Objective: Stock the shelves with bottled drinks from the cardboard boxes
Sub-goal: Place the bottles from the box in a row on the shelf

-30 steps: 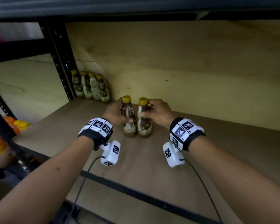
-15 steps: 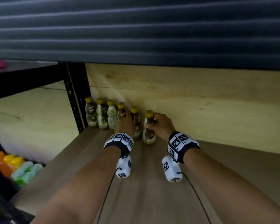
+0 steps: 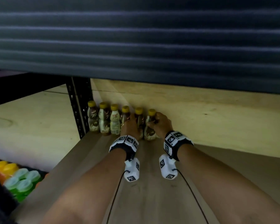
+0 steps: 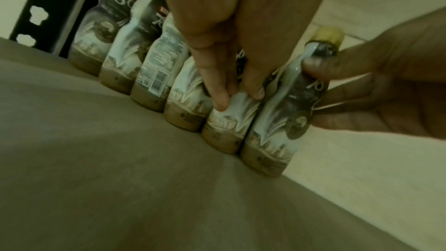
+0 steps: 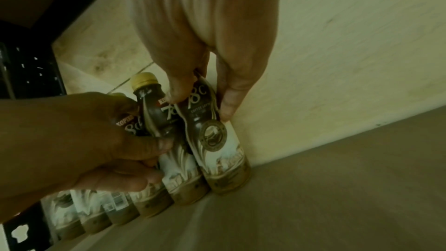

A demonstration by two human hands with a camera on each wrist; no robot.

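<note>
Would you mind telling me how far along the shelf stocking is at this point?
Done: four coffee bottles stand in a row against the back wall by the black post. In hand: the left hand and right hand each hold one more bottle upright at the row's right end. Left: the shelf board to the right holds no bottles; no boxes are in view.

Both forearms reach forward from the bottom of the frame to its centre, close and almost parallel. The left hand (image 3: 130, 126) grips with curled fingers (image 4: 217, 91), and the right hand (image 3: 162, 125) pinches between thumb and fingers.
</note>
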